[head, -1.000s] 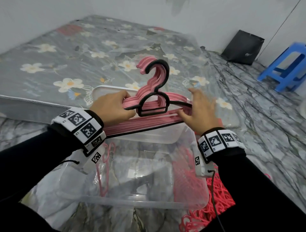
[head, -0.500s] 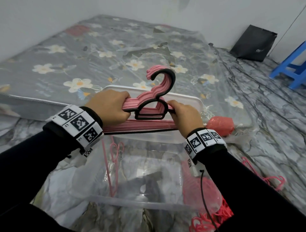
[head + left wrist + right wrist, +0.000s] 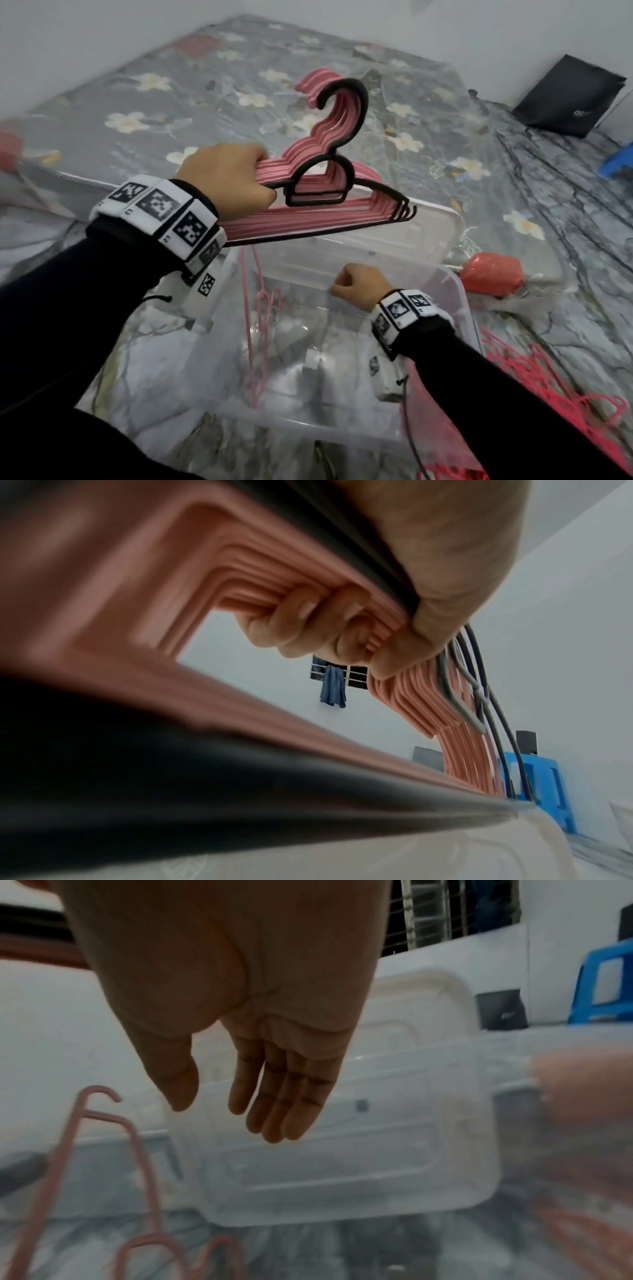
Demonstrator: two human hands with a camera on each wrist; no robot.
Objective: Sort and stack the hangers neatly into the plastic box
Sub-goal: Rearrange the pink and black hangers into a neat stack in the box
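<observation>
Left fingers (image 3: pixel 301 615) curled tight round the shoulder of a thick bundle of pink plastic hangers with a few black ones on the near face (image 3: pixel 318 192), thumb clamped over the top, left hand (image 3: pixel 226 181) holding the whole stack upright in the air above the far rim of the clear plastic storage box (image 3: pixel 462 308). Hooks pointing up, all nested together. Right hand (image 3: pixel 359 284) down inside the box opening, gripping nothing; right fingers (image 3: pixel 284 1096) straight and relaxed in the wrist view, looking loosely curled from the head view. Thin pink wire hanger (image 3: pixel 255 325) leaning inside the box at its left wall. White box lid (image 3: pixel 442 226) lying just beyond, against the grey floral mattress (image 3: pixel 171 96). Loose tangle of bright pink wire hangers (image 3: pixel 534 380) on the floor right of the box
</observation>
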